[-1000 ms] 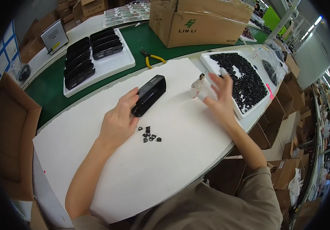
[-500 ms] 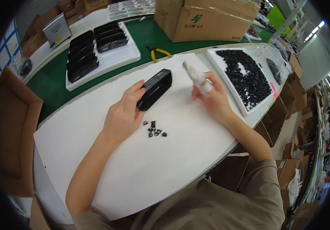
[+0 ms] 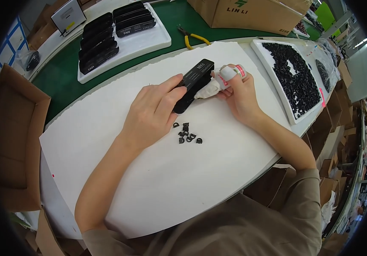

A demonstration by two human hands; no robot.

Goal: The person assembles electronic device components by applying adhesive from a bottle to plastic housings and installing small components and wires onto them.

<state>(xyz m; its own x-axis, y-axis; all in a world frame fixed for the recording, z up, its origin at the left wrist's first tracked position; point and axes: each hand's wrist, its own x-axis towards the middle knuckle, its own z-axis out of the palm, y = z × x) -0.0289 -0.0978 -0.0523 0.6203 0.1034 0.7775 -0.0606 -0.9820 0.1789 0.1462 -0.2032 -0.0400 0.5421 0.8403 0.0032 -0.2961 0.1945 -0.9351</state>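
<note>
My left hand (image 3: 153, 109) is closed round a long black plastic housing (image 3: 198, 72), held tilted above the white paper with its open side toward the right. In my right hand (image 3: 241, 91) is a small white glue bottle (image 3: 228, 77) with red marks. Its whitish, crusted nozzle points down-left and meets the housing's open side; whether the tip touches inside cannot be made out. Just below the housing, several small black D-shaped clips (image 3: 186, 134) lie loose on the paper.
A white foam tray (image 3: 166, 40) at the back left carries rows of similar black housings. Yellow-handled pliers (image 3: 190, 37) lie beside it. At the right, another white tray (image 3: 296, 120) holds many small black parts. Cardboard boxes stand at the back (image 3: 251, 17) and left (image 3: 10, 141).
My right hand has turned the bottle from upright to nozzle-down and brought it left against the housing. The view has shifted, so the table things sit differently in it.
</note>
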